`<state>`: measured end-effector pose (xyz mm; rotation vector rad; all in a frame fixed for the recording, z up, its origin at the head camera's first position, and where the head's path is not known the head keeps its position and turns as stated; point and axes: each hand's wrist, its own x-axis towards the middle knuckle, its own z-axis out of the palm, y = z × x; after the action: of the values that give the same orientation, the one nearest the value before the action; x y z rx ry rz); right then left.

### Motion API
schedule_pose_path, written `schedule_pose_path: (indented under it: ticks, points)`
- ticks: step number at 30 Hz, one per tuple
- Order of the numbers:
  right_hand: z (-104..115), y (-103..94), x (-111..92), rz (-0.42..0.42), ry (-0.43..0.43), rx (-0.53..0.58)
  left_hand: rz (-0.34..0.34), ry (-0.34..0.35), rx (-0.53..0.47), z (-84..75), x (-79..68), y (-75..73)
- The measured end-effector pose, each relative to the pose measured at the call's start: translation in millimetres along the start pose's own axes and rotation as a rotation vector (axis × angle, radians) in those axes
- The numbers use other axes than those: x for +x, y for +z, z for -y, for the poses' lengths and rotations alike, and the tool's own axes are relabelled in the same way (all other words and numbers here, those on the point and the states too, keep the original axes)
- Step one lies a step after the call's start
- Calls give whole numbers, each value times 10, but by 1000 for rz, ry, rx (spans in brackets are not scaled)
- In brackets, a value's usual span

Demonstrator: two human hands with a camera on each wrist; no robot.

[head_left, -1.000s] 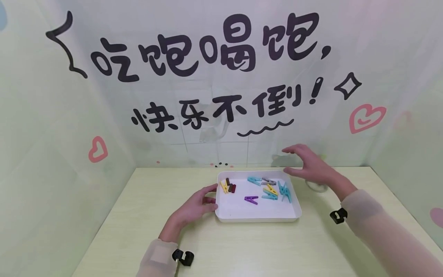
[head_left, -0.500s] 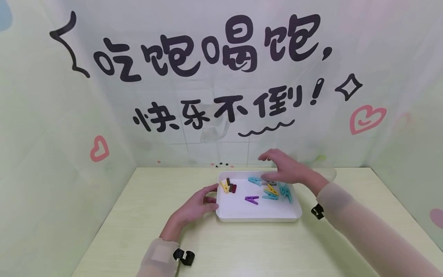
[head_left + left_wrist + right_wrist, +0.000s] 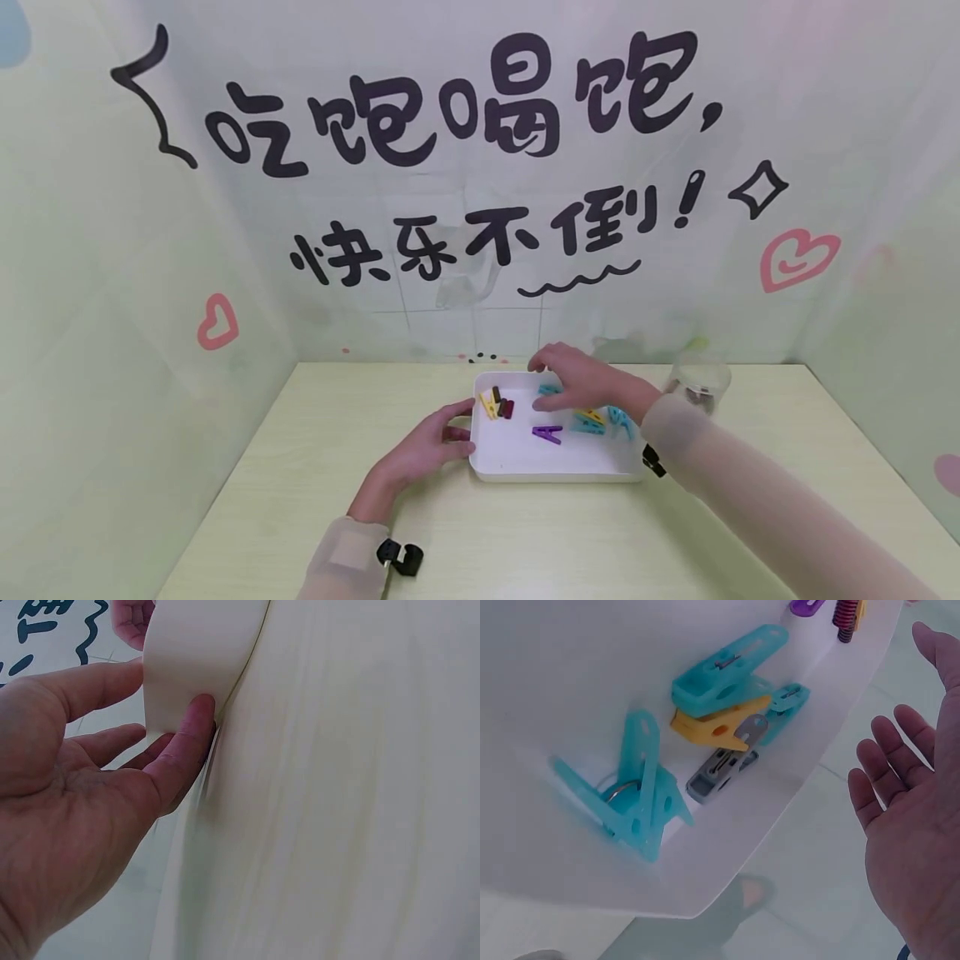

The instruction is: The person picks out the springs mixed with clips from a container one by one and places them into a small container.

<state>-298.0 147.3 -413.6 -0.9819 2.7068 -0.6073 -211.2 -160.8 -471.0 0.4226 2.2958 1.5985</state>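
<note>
A shallow white tray on the table holds several plastic clothespins. My left hand touches the tray's left end, its fingertips against the outer wall. Over the tray's back part hangs my right hand, fingers spread and nothing between them. Teal clothespins, a yellow clothespin and a grey clothespin lie together at the right. A purple clothespin lies near the middle. At the left end are another yellow clothespin and small dark red and brown ribbed pieces.
A clear round container stands on the table behind my right forearm, with something dark showing in it. Behind the table hangs a pale printed curtain with black lettering.
My right hand has moved left, from beside the tray's back right corner to over its back middle, bringing the clear container into fuller view. The left hand stays at the tray.
</note>
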Motion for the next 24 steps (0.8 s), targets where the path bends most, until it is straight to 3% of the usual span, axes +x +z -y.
schedule_pose_path:
  ticks: [13,24]
  points:
    - [91,258,260,79,-24,-98,7,-11,2,-16,5,-6]
    - [198,321,335,99,9,-167,13,-12,2,-17,0,-3]
